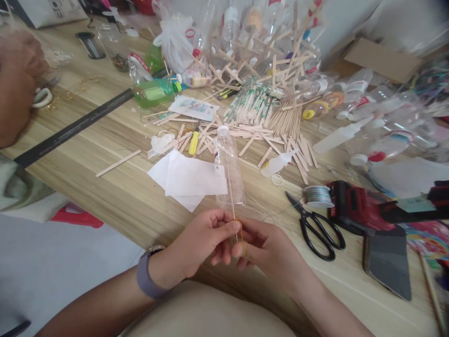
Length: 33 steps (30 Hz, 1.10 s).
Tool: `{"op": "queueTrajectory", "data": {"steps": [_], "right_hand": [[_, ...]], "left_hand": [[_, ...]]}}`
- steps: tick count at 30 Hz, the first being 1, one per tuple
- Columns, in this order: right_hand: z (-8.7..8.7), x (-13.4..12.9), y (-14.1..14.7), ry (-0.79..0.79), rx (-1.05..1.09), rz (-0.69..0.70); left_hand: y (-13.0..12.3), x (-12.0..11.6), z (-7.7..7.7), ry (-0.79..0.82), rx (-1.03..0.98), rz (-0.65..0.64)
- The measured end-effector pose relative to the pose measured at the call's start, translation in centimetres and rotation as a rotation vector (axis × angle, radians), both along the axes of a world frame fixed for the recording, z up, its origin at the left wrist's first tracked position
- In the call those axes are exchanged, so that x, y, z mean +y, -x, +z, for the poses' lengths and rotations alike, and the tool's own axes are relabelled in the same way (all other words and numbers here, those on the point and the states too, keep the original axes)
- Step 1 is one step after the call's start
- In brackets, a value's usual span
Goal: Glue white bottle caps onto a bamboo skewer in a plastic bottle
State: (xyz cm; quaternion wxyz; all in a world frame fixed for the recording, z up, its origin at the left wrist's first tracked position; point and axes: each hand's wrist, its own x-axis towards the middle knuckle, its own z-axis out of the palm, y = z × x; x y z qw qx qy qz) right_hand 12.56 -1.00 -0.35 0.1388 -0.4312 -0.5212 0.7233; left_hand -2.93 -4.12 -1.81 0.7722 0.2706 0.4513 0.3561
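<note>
Between finger and thumb, my left hand (206, 238) pinches a thin wooden skewer (230, 189) near its lower end. The skewer points away from me, its upper part crossing in front of a clear plastic bottle (236, 173) with a white cap. My right hand (264, 243) meets the left one and grips a yellowish rubber band (242, 238), which loops around the skewer's lower part. Both hands are closed at the table's near edge. Just beyond them, white paper sheets (187, 175) lie partly against the bottle. Some fingertips are hidden behind the hands.
Black scissors (317, 229), a spool of thread (318, 196), a red power tool (365, 206) and a phone (387, 262) lie at right. Craft sticks (257, 133), a glue bottle (278, 163) and a yellow-handled screwdriver (193, 142) lie ahead. Another person's hand (23, 56) is at far left.
</note>
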Motion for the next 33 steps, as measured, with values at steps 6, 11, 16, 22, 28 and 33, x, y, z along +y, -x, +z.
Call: {"op": "queueTrajectory", "data": {"steps": [6, 11, 16, 22, 28, 33], "right_hand": [[-0.2, -0.6, 1.5, 0.073, 0.056, -0.084], [-0.5, -0.7, 1.6, -0.011, -0.119, -0.306], [-1.3, -1.1, 1.4, 0.049, -0.027, -0.359], [-1.6, -1.0, 1.0, 0.241, 0.13, -0.482], [-1.9, -1.5, 1.0, 0.344, 0.248, -0.52], [-1.7, -1.8, 1.3, 0.365, 0.297, -0.5]], "left_hand": [[-0.2, -0.6, -0.8, 0.009, 0.072, 0.021], [0.0, -1.4, -1.0, -0.058, 0.127, 0.025], [0.7, -2.1, -0.5, -0.167, 0.251, -0.073], [1.4, -2.2, 0.9, -0.283, 0.569, 0.027], [2.0, -1.6, 1.1, -0.344, 0.748, 0.069], [3.0, -0.6, 0.8, -0.357, 0.799, 0.02]]}}
